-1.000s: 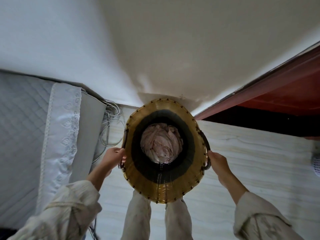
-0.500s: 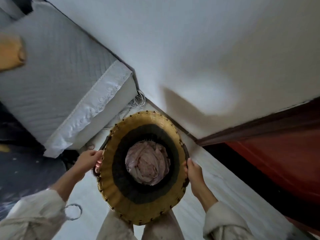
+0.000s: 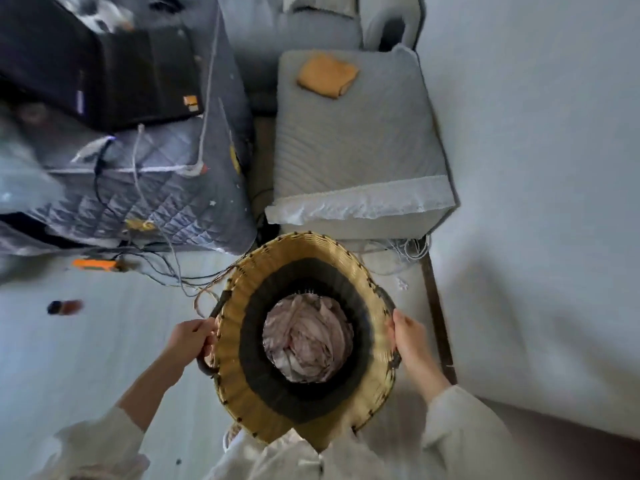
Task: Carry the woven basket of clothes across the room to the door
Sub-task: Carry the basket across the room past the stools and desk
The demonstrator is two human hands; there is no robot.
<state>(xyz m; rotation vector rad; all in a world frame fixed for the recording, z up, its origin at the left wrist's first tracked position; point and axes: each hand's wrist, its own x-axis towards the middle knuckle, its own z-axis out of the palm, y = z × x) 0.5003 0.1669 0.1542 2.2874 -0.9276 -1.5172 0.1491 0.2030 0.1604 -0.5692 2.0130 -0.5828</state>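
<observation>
With one dark side handle in each grip, the left hand [image 3: 189, 336] and right hand [image 3: 408, 336] clamp the round tan-and-black woven basket [image 3: 242, 344] level at waist height, keeping the crumpled pale clothes [image 3: 306, 339] inside. Since half a second ago the view has swung: the red door is gone, and the grey quilted cushion [image 3: 356, 140] lies ahead.

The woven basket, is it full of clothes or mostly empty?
Mostly empty: the woven basket holds only a crumpled pinkish bundle of clothes at the bottom, with its dark inner wall bare above it.

Pale plank floor [image 3: 86, 358]; white wall [image 3: 536, 168] right; grey quilted cushion [image 3: 356, 140] against wall; cables [image 3: 166, 268] trailing.
</observation>
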